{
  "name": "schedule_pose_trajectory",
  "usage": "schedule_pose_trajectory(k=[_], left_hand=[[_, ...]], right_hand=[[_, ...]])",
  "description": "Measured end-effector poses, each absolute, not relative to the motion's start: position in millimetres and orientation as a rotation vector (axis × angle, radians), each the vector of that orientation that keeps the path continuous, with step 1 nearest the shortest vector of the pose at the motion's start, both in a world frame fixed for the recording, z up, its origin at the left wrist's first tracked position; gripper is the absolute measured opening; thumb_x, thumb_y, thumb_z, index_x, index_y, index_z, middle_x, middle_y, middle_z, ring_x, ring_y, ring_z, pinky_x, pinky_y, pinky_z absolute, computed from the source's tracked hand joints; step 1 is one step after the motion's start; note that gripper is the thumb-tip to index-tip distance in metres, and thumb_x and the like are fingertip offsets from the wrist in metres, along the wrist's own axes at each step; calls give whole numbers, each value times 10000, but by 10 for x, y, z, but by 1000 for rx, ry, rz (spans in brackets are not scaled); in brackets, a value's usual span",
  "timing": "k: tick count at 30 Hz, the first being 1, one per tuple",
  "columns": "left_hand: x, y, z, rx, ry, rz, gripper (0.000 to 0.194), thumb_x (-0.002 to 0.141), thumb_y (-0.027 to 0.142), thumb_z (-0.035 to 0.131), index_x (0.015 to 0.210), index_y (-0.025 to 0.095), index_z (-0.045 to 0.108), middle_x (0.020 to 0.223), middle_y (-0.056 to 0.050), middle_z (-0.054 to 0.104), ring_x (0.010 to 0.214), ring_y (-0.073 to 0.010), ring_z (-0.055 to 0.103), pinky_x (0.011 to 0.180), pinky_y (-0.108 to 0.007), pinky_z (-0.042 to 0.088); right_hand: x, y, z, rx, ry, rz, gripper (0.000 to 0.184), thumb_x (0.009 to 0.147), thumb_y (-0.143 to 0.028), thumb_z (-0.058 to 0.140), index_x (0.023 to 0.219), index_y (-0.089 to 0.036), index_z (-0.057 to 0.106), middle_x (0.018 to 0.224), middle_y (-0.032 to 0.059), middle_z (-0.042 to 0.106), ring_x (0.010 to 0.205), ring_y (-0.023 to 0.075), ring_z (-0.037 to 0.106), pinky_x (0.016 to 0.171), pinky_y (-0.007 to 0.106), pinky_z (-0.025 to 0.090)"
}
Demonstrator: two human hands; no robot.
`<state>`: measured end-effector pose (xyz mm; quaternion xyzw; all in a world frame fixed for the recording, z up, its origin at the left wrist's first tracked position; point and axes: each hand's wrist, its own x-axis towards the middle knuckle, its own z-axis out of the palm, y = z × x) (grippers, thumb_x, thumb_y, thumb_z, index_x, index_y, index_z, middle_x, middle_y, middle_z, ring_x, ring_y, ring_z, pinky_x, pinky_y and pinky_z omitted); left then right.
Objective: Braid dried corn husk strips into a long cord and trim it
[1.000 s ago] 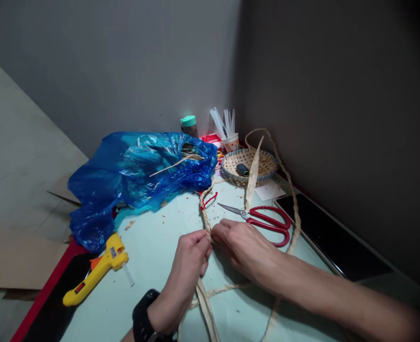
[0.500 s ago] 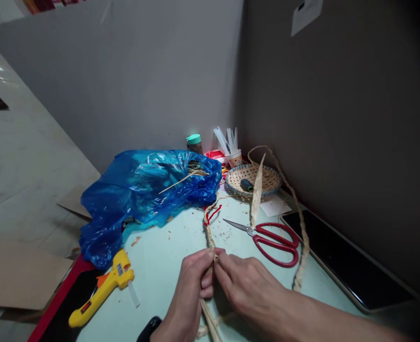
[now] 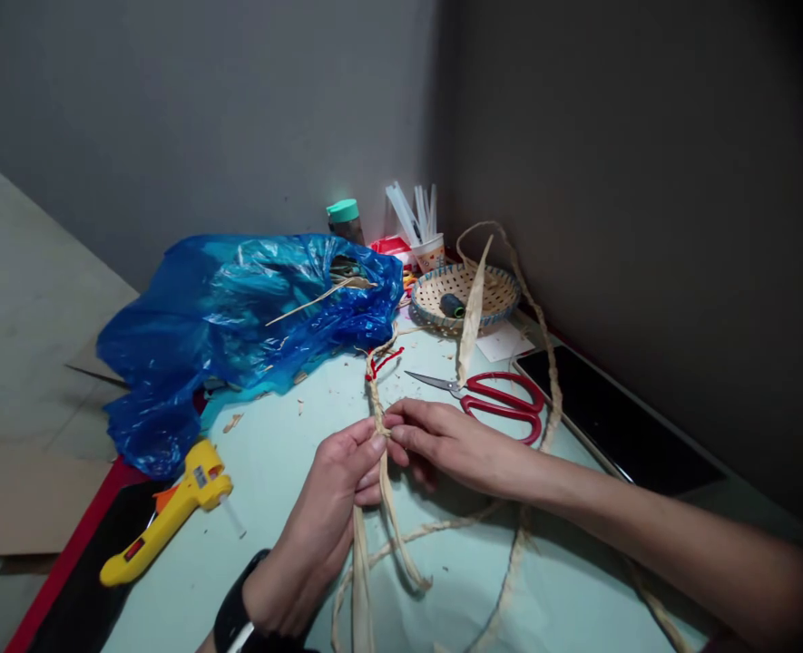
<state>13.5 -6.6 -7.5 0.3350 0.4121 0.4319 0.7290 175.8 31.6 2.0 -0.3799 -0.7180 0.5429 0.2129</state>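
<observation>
Between my two hands is a braid point(image 3: 376, 399) of pale, dry husk-like strips, with red string tied around its upper part. My left hand point(image 3: 343, 472) pinches the braid's near end between thumb and fingers. From the other side, my right hand point(image 3: 442, 444) has its thumb and forefinger closed on the same spot. Loose strips point(image 3: 391, 517) hang down from there toward me. Just beyond my right hand lie red-handled scissors point(image 3: 510, 394), and a flat pale husk strip point(image 3: 473, 317) rises beside their pivot.
A blue plastic bag point(image 3: 251, 308) fills the back left. At left lies a yellow glue gun point(image 3: 170, 521). A woven basket point(image 3: 500, 295) holding a dark spool point(image 3: 452, 306), a cup of glue sticks point(image 3: 429, 254) and a green-lidded jar point(image 3: 345, 222) stand behind. At right is a black tablet point(image 3: 612, 426).
The view has tilted down and shifted, so everything sits higher and further left. My right hand's fingers have loosened and spread somewhat. A strip now hangs visibly below the braid, between my hands.
</observation>
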Motion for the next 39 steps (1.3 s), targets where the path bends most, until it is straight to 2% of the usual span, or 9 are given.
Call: schedule_pose_trajectory(k=[7, 11, 16, 19, 22, 25, 29, 31, 39], left_hand=[[178, -90, -102, 807, 1011, 970, 307, 830, 264, 616, 1071, 181, 445, 694, 45, 518, 448, -9, 230, 417, -140, 156], [192, -102, -131, 900, 1146, 920, 285, 829, 294, 589, 1026, 225, 394, 598, 98, 439, 413, -36, 240, 402, -159, 181], [155, -161, -81, 1299, 1455, 814, 123, 886, 351, 488, 923, 234, 476, 504, 81, 440, 418, -97, 363, 440, -204, 264], [140, -206, 15, 1579, 1628, 799, 169, 858, 309, 529, 722, 210, 550, 523, 26, 542, 465, -113, 427, 508, -228, 278], [169, -254, 59, 1714, 1702, 831, 213, 817, 266, 571, 612, 211, 546, 497, 16, 532, 437, -119, 406, 519, -255, 237], [219, -293, 13, 1843, 1706, 882, 187, 790, 215, 589, 607, 219, 555, 485, 13, 491, 440, -130, 400, 536, -276, 212], [261, -311, -67, 2028, 1684, 852, 167, 780, 151, 572, 625, 216, 564, 522, -15, 511, 464, -149, 414, 549, -297, 200], [274, -310, -80, 2114, 1672, 805, 162, 766, 109, 554, 641, 211, 565, 552, -33, 529, 484, -160, 424, 553, -302, 194], [442, -349, -72, 2045, 1745, 865, 179, 690, 52, 547, 606, 205, 511, 538, -26, 421, 474, -162, 324, 539, -307, 131]], right_hand=[[1673, 315, -92, -1150, -1914, 1506, 199, 903, -288, 455, 1013, -148, 545, 644, -28, 595, 601, 106, 496, 574, 218, 353], [1697, 333, -136, -1161, -2002, 1396, 258, 888, -309, 466, 772, -140, 623, 663, 3, 599, 622, 110, 494, 568, 219, 332], [1723, 315, -129, -1169, -1986, 1253, 253, 864, -269, 487, 735, -143, 664, 653, -3, 596, 623, 108, 489, 558, 214, 317], [1737, 292, -117, -1207, -1939, 1231, 251, 857, -267, 493, 731, -149, 675, 598, -13, 578, 581, 105, 475, 535, 216, 305], [1739, 273, -120, -1176, -1927, 1262, 278, 862, -252, 475, 676, -152, 656, 577, -9, 594, 560, 106, 488, 548, 222, 318], [1727, 271, -118, -1126, -1916, 1308, 296, 860, -228, 460, 629, -153, 629, 601, -8, 607, 576, 104, 491, 565, 223, 328], [1721, 286, -90, -1126, -1890, 1367, 297, 839, -242, 488, 556, -159, 521, 499, -50, 410, 512, 83, 347, 491, 220, 252], [1725, 291, -82, -1100, -1876, 1421, 316, 842, -260, 488, 542, -162, 474, 485, -54, 373, 497, 81, 319, 474, 225, 233], [1691, 285, -207, -1053, -1654, 1690, 238, 814, -312, 548, 681, -134, 634, 525, -40, 454, 498, 83, 363, 467, 212, 264]])
